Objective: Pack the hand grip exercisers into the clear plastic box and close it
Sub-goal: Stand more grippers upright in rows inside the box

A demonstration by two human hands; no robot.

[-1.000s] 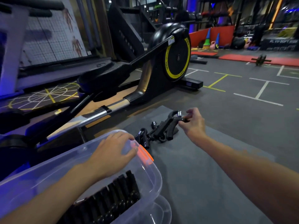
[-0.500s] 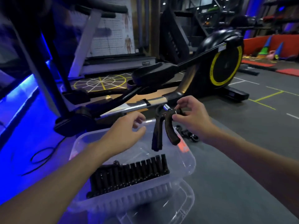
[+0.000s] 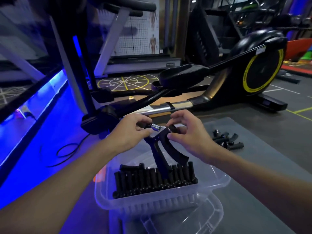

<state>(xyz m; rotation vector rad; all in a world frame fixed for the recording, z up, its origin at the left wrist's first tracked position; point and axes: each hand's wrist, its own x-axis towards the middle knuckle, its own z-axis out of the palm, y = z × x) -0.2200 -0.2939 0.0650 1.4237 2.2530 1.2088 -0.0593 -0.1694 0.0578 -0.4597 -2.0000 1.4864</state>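
One exerciser (image 3: 162, 149) hangs directly over the box (image 3: 221, 181). Its long axis is near upright, spring end up, and its handles point down at the packed row (image 3: 152, 179) along the box's near wall. Contact with the row cannot be told. The left hand (image 3: 128, 134) pinches the spring end and the right hand (image 3: 187, 137) pinches the knob end, both equally near. Loose exercisers (image 3: 226, 141) lie on the mat (image 3: 253, 166) beyond the box's far right corner.

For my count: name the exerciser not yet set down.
The exerciser held by left hand and right hand over the clear box; others sit packed or on the mat.
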